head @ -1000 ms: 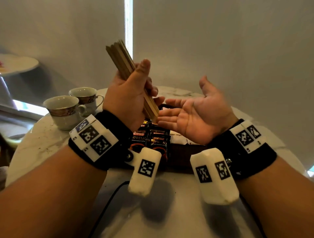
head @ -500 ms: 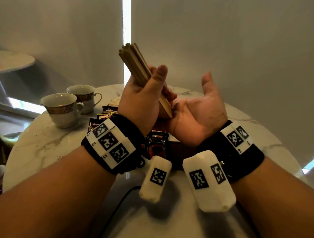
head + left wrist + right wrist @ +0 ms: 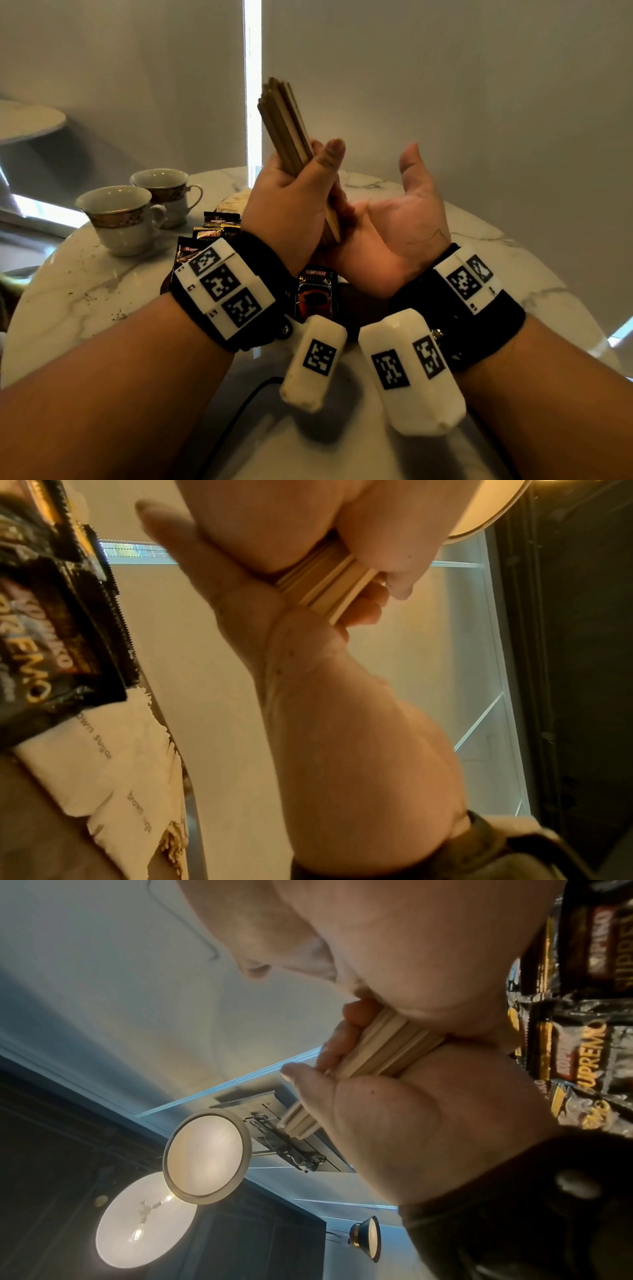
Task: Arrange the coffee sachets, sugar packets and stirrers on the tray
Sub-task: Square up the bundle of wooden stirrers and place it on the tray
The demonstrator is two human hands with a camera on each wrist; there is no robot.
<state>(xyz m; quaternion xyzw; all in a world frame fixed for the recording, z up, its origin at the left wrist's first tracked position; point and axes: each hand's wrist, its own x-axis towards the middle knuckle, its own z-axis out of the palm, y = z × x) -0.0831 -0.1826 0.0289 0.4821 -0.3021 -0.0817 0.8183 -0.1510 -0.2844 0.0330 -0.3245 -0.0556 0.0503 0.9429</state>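
Two hands meet above the table (image 3: 85, 298). Left hand (image 3: 291, 202) wraps a bundle of stirrers (image 3: 286, 126), tilted with the free ends toward 11 o'clock. Right hand (image 3: 390, 236) lies palm up, fingers loosely spread and thumb raised, with the bundle's lower ends butted against the palm. Coffee sachets (image 3: 317, 294) lie below the wrists at 6 o'clock of the hands, more at 9 o'clock. Sugar packets (image 3: 113, 753) sit beside the sachets in the left wrist view. Two cups (image 3: 120, 219) stand on the table at 9 o'clock, well apart from the hands.
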